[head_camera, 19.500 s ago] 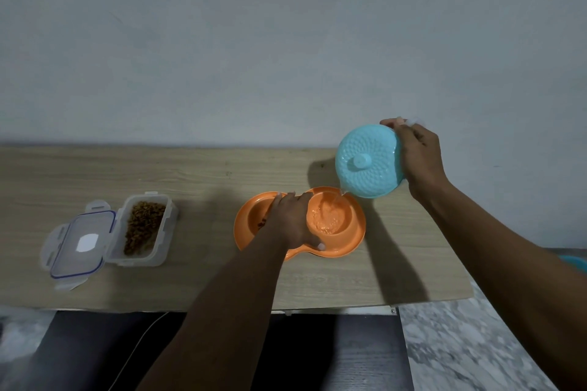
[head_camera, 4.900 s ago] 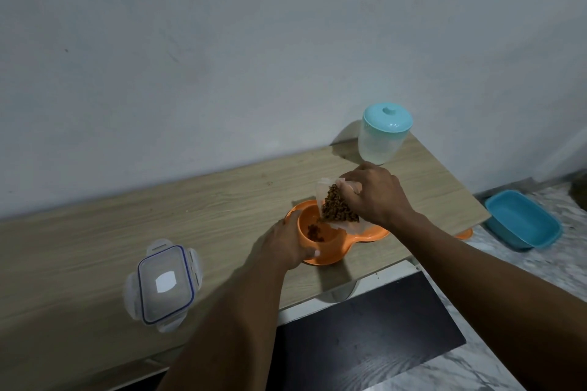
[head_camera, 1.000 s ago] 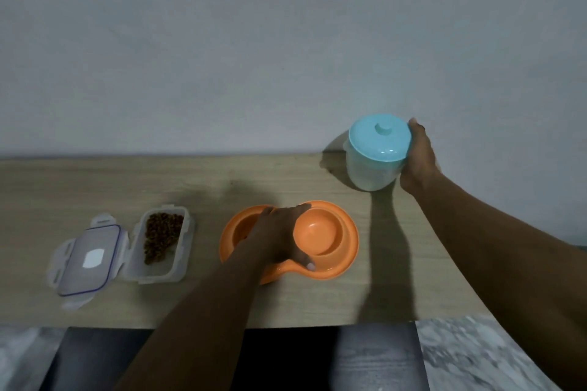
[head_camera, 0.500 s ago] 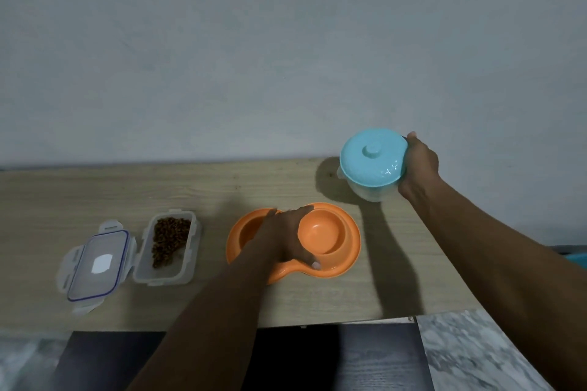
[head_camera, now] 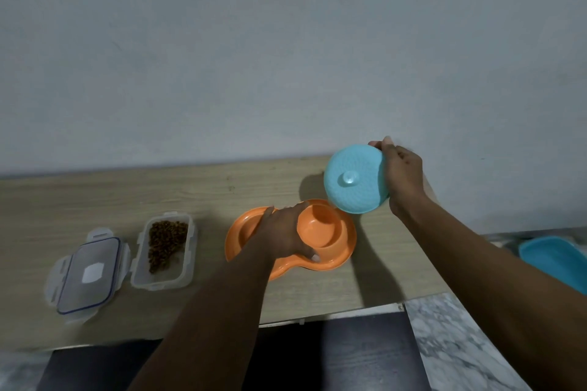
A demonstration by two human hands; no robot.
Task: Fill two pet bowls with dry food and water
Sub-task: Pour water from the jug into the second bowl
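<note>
Head view, sole entry. Item one: a translucent plastic jar (head_camera: 355, 181) with a turquoise ribbed lid and a small centre knob, gripped round its side by the right hand (head_camera: 403, 178). A second ago this jar stood upright on the table at the wall. Half a second ago it was lifted and slightly leaning. Now it is off the table and tipped so far that the lid faces us, its lower edge over the far rim of the bowl. We judge that the water pour is beginning, though we see no stream yet. Item two: a glossy orange moulded-plastic double pet bowl (head_camera: 347, 247), two round wells joined on one kidney-shaped base, sitting near the front edge of the table. The right well looks smooth and shows no water. The left well is mostly hidden, so we cannot tell whether it holds food. The left hand (head_camera: 282, 232) lies spread across the middle of the bowl, thumb on the near rim, pinning it as before. Item three: a clear rectangular plastic box (head_camera: 162, 276), open and part-filled with brown granular kibble (head_camera: 166, 240). Its clip-on lid (head_camera: 85, 273), edged with a blue seal, lies just beside it on the left. Item four: a pale wood-grain laminate table (head_camera: 286, 292), matte. Item five: a blue plastic tub (head_camera: 559, 260) on the marbled floor, far right.
</note>
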